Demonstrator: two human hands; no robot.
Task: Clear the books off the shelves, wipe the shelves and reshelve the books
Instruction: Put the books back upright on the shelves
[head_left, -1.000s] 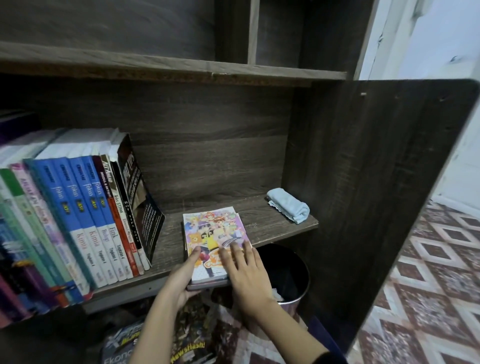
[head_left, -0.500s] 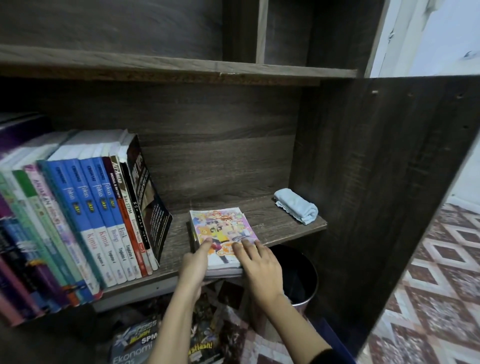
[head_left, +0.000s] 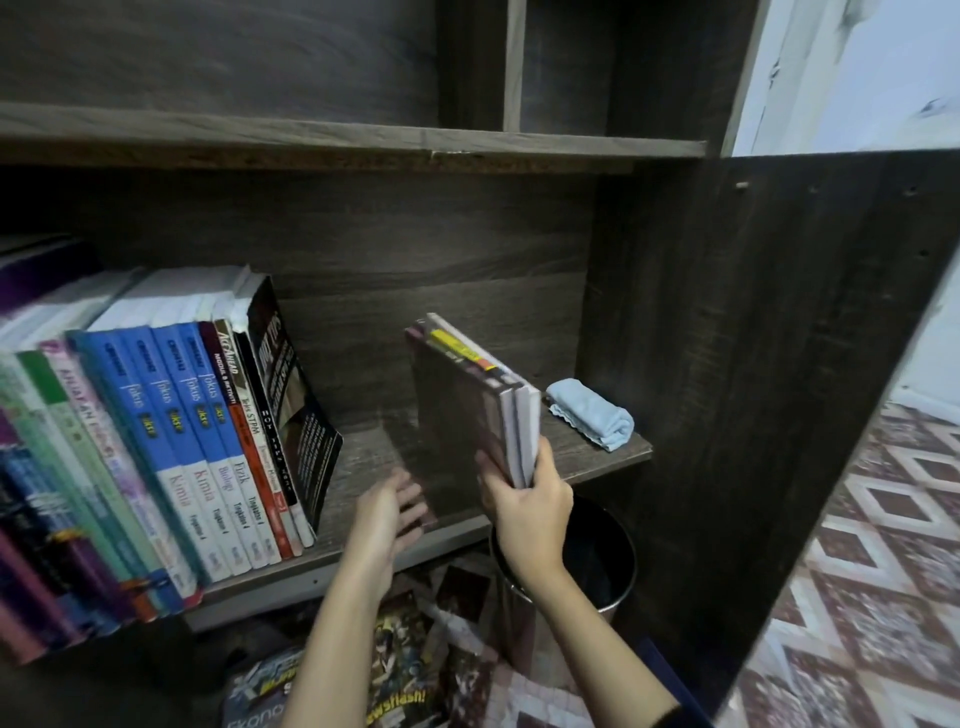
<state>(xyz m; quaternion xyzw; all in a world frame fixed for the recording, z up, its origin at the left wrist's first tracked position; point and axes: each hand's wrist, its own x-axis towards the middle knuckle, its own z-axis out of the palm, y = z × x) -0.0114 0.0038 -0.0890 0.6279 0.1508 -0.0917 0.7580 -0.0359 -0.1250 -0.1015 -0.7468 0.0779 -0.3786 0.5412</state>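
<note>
My right hand (head_left: 524, 506) grips the lower edge of a small stack of thin books (head_left: 467, 405), held tilted on edge above the dark wooden shelf (head_left: 597, 462). To its left my left hand (head_left: 387, 512) hovers with fingers spread, just below the stack's lower left corner, holding nothing. A row of standing books (head_left: 171, 431) with blue, green and red spines fills the shelf's left part and leans to the left. A rolled light-blue cloth (head_left: 592, 413) lies at the shelf's right end.
A dark round bin (head_left: 597, 561) stands on the floor under the shelf's right end. Magazines (head_left: 395, 675) lie scattered on the floor below. The cabinet's side panel (head_left: 753, 364) rises at the right; patterned floor tiles (head_left: 883, 571) lie beyond it.
The stack lay flat on the shelf under both hands; now my right hand has lifted and tipped it up on edge, and my left hand has let go.
</note>
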